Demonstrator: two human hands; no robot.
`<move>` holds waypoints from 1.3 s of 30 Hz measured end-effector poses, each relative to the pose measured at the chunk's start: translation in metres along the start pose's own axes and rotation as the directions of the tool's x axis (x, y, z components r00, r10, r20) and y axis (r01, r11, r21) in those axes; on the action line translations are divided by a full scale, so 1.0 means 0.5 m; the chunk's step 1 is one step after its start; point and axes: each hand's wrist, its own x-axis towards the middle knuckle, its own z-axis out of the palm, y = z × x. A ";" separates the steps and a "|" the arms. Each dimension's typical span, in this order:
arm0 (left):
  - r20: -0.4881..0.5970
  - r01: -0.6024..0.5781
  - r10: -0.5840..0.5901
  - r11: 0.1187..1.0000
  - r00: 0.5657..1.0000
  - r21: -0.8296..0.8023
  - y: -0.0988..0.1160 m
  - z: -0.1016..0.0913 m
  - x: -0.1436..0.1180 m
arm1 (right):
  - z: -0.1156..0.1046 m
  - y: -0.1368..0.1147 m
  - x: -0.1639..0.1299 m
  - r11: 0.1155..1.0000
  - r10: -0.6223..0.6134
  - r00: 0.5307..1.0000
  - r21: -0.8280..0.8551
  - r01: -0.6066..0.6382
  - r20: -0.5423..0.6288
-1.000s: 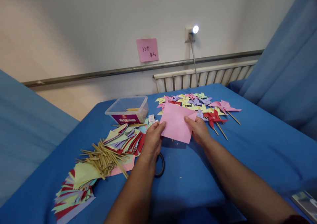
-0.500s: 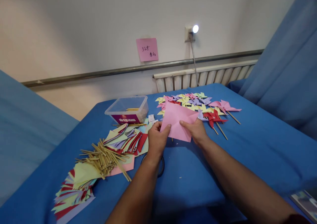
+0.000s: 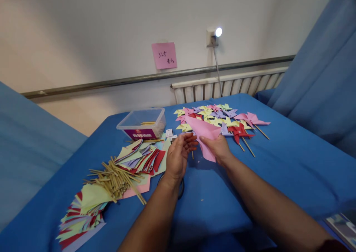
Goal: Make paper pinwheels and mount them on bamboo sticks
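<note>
A pink paper sheet [image 3: 205, 132], folded over into a triangle, is held above the blue table [image 3: 278, 170]. My right hand [image 3: 219, 148] grips its lower part. My left hand [image 3: 179, 155] is beside its left edge, fingers spread and touching the fold. Behind the sheet lies a heap of finished paper pinwheels [image 3: 219, 116] on sticks, in yellow, purple, pink and red.
A fan of cut coloured papers [image 3: 139, 157] and a bundle of wooden sticks [image 3: 118, 177] lie to the left, with more papers [image 3: 80, 215] nearer the front. A clear plastic box [image 3: 143, 123] stands behind them. A dark tape ring [image 3: 181, 188] lies under my left wrist.
The flat pink square has been folded over into a triangle. My left hand has let go of its edge and opened its fingers beside it; my right hand keeps its grip.
</note>
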 end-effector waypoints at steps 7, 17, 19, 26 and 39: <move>-0.107 0.068 -0.049 0.981 0.993 0.182 -0.028 -0.004 0.014 | 0.017 0.001 -0.015 0.978 0.013 0.985 0.201 -0.048 0.174; -0.144 0.095 -0.078 0.989 0.986 0.117 -0.033 -0.016 0.015 | -0.002 0.003 -0.008 0.982 -0.048 0.983 0.191 0.014 0.175; -0.173 0.082 -0.062 0.990 0.983 0.112 -0.034 -0.016 0.016 | 0.001 -0.004 -0.010 0.969 -0.083 0.980 0.243 0.038 0.180; -0.195 0.077 -0.069 0.996 0.978 0.032 -0.031 -0.011 0.015 | 0.020 -0.005 -0.010 0.981 -0.162 0.982 0.124 0.149 0.097; -0.110 0.135 -0.126 0.987 0.986 0.081 -0.030 -0.019 0.017 | 0.005 -0.026 -0.008 0.960 -0.280 0.958 -0.015 0.279 -0.070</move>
